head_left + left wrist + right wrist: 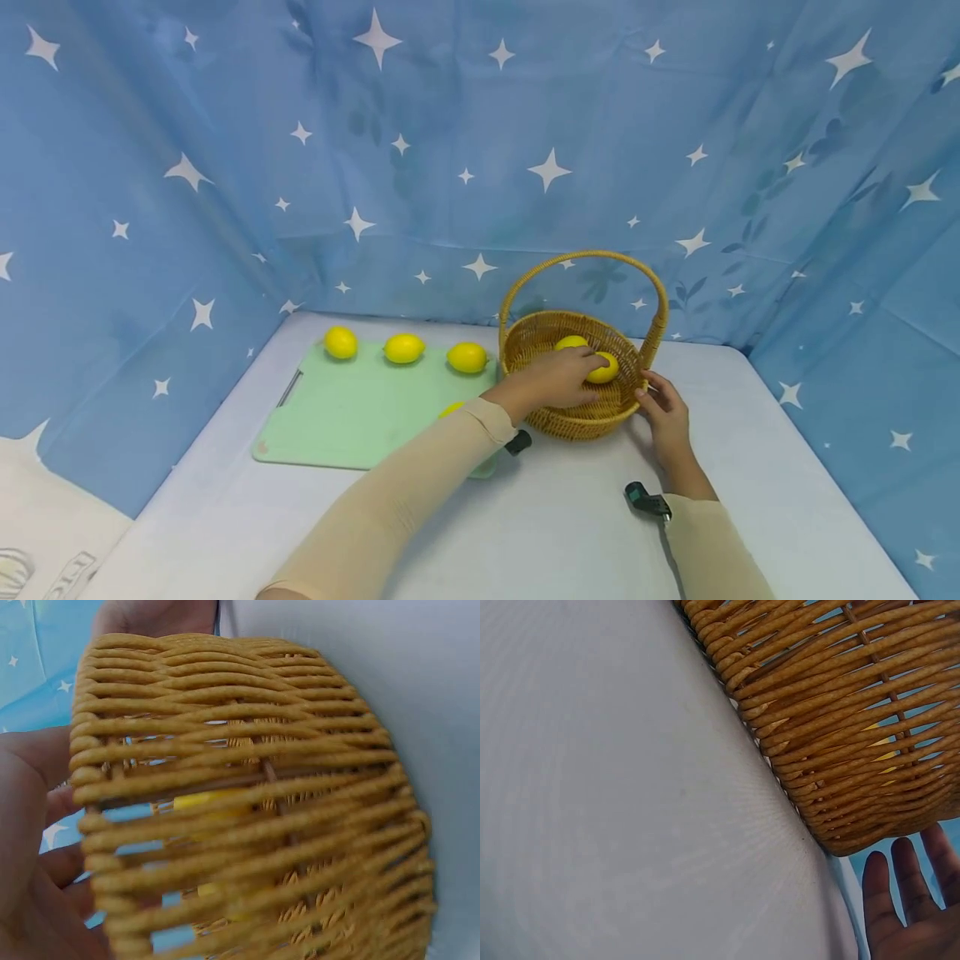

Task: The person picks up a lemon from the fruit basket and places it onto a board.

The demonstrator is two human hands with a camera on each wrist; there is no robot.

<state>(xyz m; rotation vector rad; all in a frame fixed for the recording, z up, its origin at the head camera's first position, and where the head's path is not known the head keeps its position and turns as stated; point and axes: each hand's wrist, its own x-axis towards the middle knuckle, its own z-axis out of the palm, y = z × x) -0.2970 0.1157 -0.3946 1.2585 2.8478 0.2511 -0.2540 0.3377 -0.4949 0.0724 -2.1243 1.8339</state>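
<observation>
A yellow wicker basket with a tall arched handle stands on the table, holding two lemons. My left hand reaches over its near rim, and the fingertips overlap the right-hand lemon; the thumb lies apart from it. The other lemon sits farther back. In the left wrist view, the fingers show beyond the weave, with yellow glimpsed through its gaps. At the basket's right rim, my right hand grips near the handle's foot with thumb and forefinger; its other fingers extend past the rim.
A pale green cutting board lies left of the basket. Three lemons line its far edge, including the left one; another lemon is partly covered by the left sleeve. A blue star-patterned curtain hangs behind the white table.
</observation>
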